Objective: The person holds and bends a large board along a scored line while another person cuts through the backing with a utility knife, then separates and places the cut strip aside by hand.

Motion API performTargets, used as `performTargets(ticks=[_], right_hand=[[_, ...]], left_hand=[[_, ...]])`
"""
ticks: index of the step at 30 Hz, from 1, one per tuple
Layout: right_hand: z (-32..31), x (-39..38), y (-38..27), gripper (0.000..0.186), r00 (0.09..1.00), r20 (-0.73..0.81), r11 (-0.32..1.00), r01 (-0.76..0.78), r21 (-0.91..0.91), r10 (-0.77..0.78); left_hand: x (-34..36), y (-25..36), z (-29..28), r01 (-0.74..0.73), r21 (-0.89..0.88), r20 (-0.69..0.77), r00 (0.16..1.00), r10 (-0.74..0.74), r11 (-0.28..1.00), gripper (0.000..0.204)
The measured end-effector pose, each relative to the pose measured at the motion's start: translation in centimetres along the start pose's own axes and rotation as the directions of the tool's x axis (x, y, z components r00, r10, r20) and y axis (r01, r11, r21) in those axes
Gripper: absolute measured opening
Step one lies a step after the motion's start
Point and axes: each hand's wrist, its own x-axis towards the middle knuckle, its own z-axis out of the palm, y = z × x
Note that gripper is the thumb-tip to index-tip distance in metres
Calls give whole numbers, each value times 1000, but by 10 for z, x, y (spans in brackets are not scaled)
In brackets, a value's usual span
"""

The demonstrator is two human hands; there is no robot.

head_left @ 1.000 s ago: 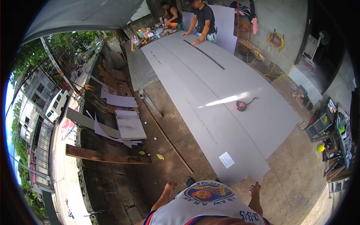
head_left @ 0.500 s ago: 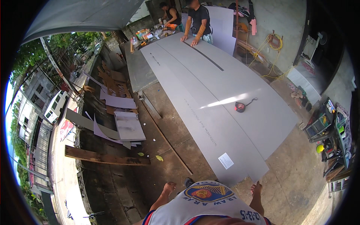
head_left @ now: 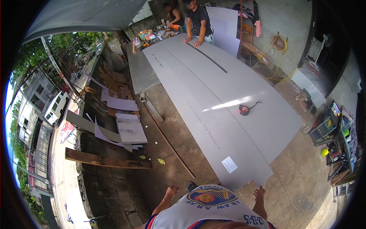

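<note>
A large grey sheet panel (head_left: 213, 87) stretches away in front of me, with a thin line running along its length. My right hand (head_left: 259, 194) is by the panel's near right corner, fingers partly spread, one fingertip at or close to the edge. My left hand (head_left: 172, 191) hangs beside my body, fingers curled in, with nothing visible in it. A red and black tape measure (head_left: 244, 110) lies on the panel. Near my end is a white paper label (head_left: 229, 165). A long dark strip (head_left: 207, 58) rests toward the far end.
At the far end a person in a black shirt (head_left: 198, 23) leans on the panel, hands by the strip. Another person (head_left: 173, 17) is behind. Left stand scrap sheets (head_left: 120, 103) and a wooden plank (head_left: 108, 158). A long thin bar (head_left: 169, 141) lies on the floor.
The person at the far end has shifted slightly left and leaned lower over the panel. My hands stay in nearly the same places.
</note>
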Motion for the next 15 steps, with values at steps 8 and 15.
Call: performTargets(ticks=[8, 15], right_hand=[[-3, 4, 9, 31, 1000, 5, 1000, -17, 21, 17], [-4, 7, 10, 26, 999, 40, 1000, -16, -7, 16]], left_hand=[[7, -7, -2, 24, 56, 22, 999, -26, 998, 32], [-4, -2, 2, 8, 37, -7, 1000, -7, 999, 34]])
